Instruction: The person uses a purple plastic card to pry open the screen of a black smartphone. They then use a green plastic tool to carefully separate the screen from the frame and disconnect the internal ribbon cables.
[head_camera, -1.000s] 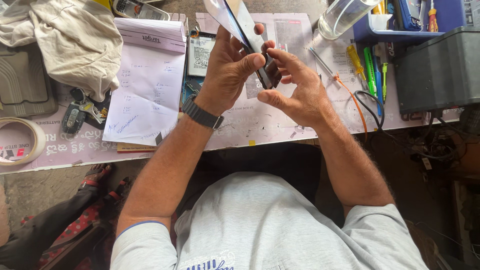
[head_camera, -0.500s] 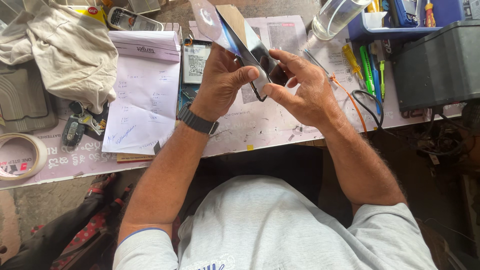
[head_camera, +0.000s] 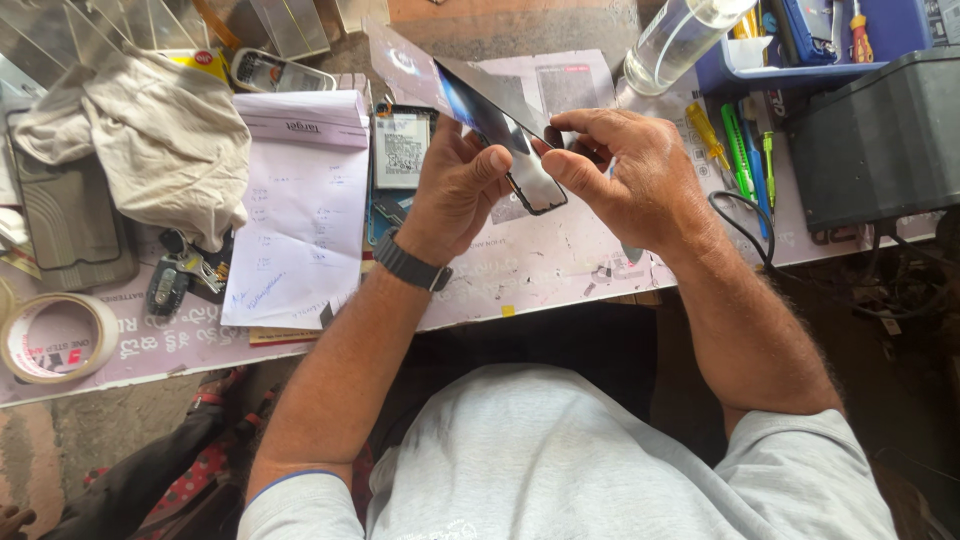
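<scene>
Glossy black, the phone screen panel sits tilted above the desk, held between both your hands near its middle. Your left hand, with a dark wristwatch on the wrist, closes around the panel's left edge, thumb across the front. Your right hand pinches the thin protective film at the panel's upper right corner, thumb and forefinger pressed together; the film lifts away to the upper left. Below the panel a stack of white papers lies to the left, with a crumpled beige cloth beyond it and a roll of tape at the desk's near edge. Screwdrivers lie to the right, beside a grey box.
</scene>
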